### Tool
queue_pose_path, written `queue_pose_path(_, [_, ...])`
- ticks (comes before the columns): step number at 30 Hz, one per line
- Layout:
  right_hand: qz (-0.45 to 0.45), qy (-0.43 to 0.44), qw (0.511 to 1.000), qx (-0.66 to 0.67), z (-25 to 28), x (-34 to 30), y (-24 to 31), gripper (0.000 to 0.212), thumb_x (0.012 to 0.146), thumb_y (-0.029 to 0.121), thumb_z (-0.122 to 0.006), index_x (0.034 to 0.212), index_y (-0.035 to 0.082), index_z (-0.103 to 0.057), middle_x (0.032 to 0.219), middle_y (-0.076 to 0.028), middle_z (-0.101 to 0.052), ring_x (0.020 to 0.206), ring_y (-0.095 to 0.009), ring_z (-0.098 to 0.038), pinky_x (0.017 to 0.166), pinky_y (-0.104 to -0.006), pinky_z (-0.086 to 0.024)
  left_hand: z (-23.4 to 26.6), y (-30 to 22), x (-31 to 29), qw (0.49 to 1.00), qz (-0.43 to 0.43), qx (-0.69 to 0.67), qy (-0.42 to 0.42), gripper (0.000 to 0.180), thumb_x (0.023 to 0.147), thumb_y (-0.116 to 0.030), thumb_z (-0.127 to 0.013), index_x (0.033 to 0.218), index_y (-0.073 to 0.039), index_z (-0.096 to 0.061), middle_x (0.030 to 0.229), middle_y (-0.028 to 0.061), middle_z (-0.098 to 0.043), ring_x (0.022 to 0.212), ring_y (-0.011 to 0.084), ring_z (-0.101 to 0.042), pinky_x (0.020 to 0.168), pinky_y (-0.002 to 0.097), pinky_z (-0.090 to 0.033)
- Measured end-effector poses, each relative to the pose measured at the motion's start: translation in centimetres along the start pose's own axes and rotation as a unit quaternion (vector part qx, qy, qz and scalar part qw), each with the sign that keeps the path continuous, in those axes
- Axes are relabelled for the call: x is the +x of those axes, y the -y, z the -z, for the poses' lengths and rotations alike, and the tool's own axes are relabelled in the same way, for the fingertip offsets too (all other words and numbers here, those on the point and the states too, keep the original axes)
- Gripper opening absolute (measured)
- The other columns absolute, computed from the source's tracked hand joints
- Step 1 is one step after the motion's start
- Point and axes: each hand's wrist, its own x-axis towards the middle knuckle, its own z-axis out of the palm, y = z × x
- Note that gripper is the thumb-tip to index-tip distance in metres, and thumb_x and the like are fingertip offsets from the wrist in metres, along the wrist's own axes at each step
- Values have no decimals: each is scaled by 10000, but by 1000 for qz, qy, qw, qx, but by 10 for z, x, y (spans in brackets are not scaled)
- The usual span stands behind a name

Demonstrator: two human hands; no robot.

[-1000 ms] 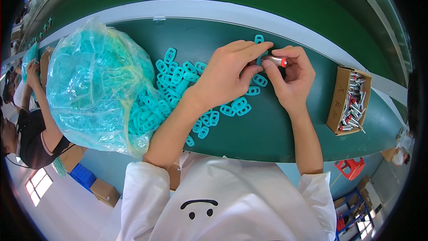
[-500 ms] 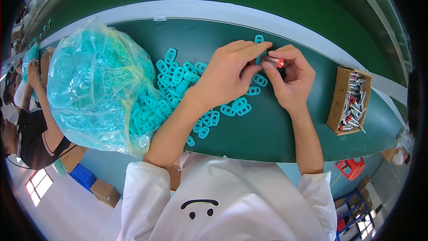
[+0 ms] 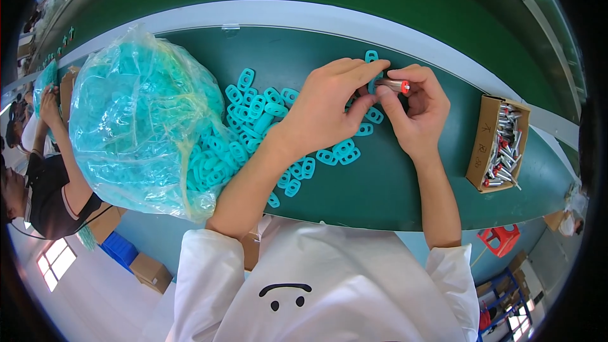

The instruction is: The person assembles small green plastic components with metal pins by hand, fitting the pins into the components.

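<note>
My right hand (image 3: 415, 109) pinches a small silver cylinder with a red tip (image 3: 395, 85) over the green table. My left hand (image 3: 329, 109) meets it from the left, its fingertips holding a teal plastic loop piece (image 3: 373, 83) against the cylinder's end. Below and left of my hands lies a scatter of several teal loop pieces (image 3: 273, 128). One more teal piece (image 3: 371, 56) lies just beyond my fingers.
A large clear bag full of teal pieces (image 3: 142, 123) sits at the left, spilling onto the green table (image 3: 392, 190). A cardboard box of silver cylinders (image 3: 497, 142) stands at the right. Another person (image 3: 38, 177) works at the far left.
My hands have stayed together at the same spot. The red-tipped cylinder has shifted slightly between my fingers.
</note>
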Motion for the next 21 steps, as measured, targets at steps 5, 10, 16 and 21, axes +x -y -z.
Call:
queue_pose_path(5, [-8, 0, 1000, 2, 0, 0, 0, 261, 858, -111, -678, 1095, -26, -609, 999, -81, -630, 906, -138, -659, 800, -259, -539, 0, -1, 0, 1000, -3, -4, -1, 557, 749, 71, -731, 1285, -47, -636, 922, 109, -659, 698, 217, -599, 615, 307, -512])
queue_pose_path(10, [-4, -1, 1000, 6, -1, 0, 2, 256, 861, -106, -678, 1092, -23, -607, 981, -71, -623, 896, -127, -646, 790, -252, -533, -2, -1, 0, 1000, -6, -7, -8, 553, 750, 63, -731, 1284, -48, -638, 928, 107, -661, 704, 221, -599, 617, 305, -511])
queue_pose_path(16, [-5, -1, 1000, 11, -2, 1, 4, 252, 863, -102, -680, 1090, -20, -607, 972, -64, -621, 894, -121, -643, 787, -250, -526, -1, -1, 1, 1000, -13, -3, -10, 538, 754, 51, -733, 1275, -50, -641, 938, 106, -668, 720, 227, -606, 621, 306, -514])
queue_pose_path(21, [-3, 2, 1000, 7, -1, 1, 3, 249, 865, -97, -686, 1087, -19, -606, 968, -61, -624, 895, -121, -647, 794, -251, -522, -2, -1, 1, 1000, -14, -7, -13, 529, 757, 43, -732, 1271, -49, -640, 941, 106, -672, 728, 231, -612, 624, 307, -516])
